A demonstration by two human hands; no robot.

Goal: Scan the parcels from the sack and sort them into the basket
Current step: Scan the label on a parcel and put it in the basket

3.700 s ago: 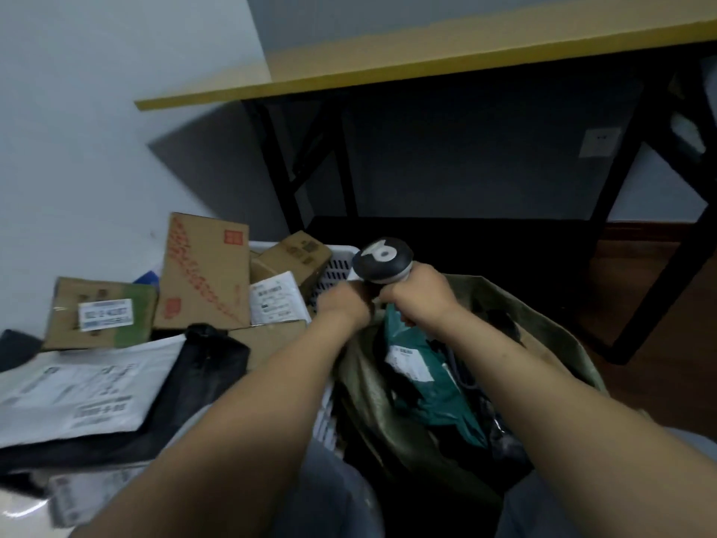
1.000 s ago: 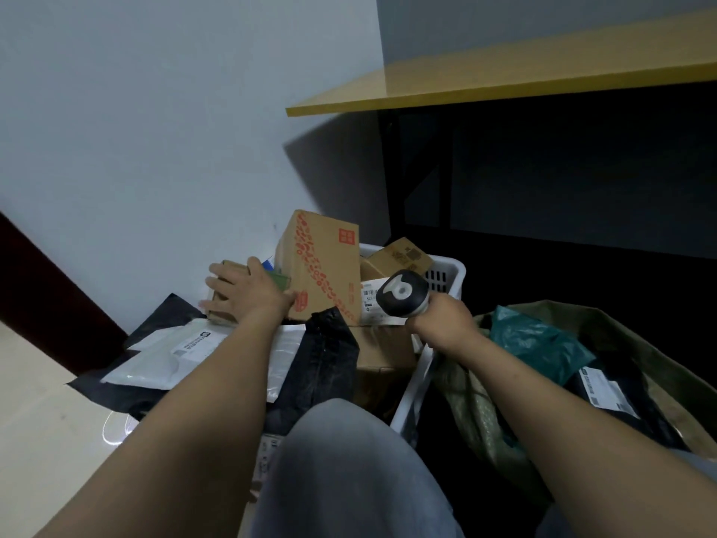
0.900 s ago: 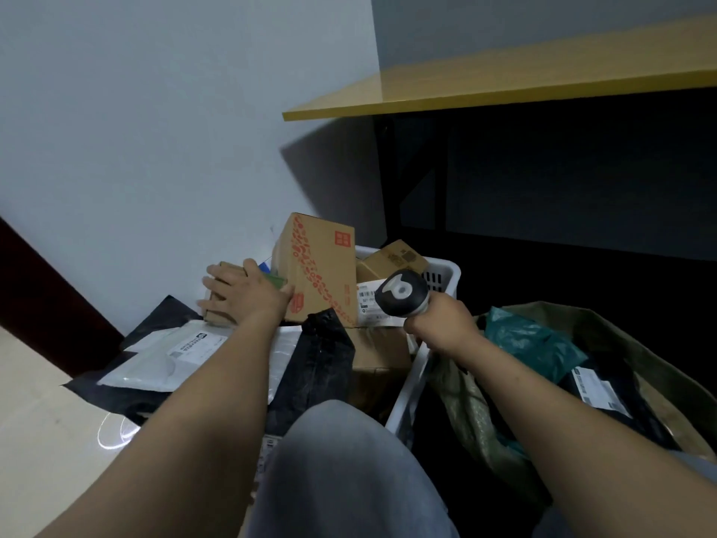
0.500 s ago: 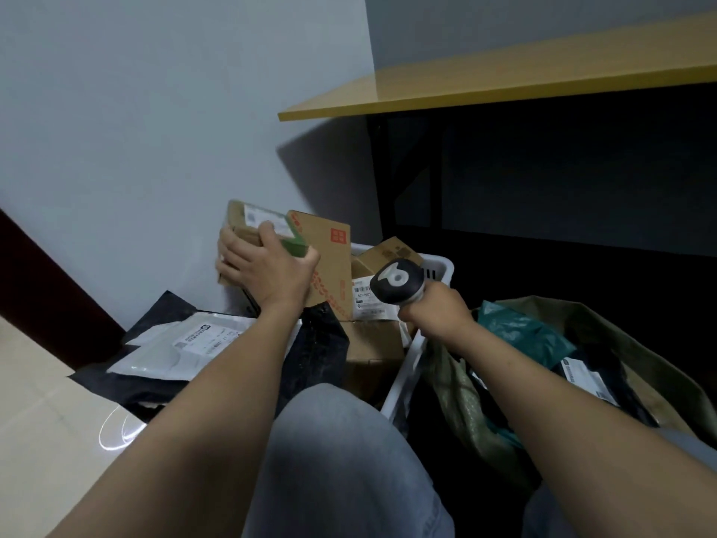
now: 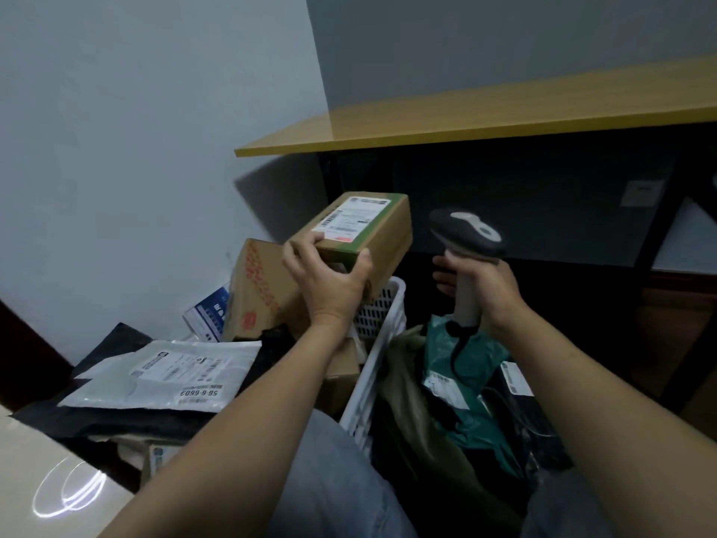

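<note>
While a yellow-topped table (image 5: 504, 118) is spanning the background, an olive sack (image 5: 403, 394) is sitting open at lower right with a green parcel (image 5: 461, 366) inside, and just left of it a white basket (image 5: 372, 382) is holding a red-printed carton (image 5: 256, 289) and a grey mailer (image 5: 167, 378). Above the basket's far right corner, the left hand (image 5: 329, 281) is gripping a small labelled box (image 5: 372, 234), its fingers and thumb curling round the near end. Just beside it, the right hand (image 5: 489, 289) is wrapping round the handle of the scanner (image 5: 467, 234), whose head is angling toward the box.
</note>
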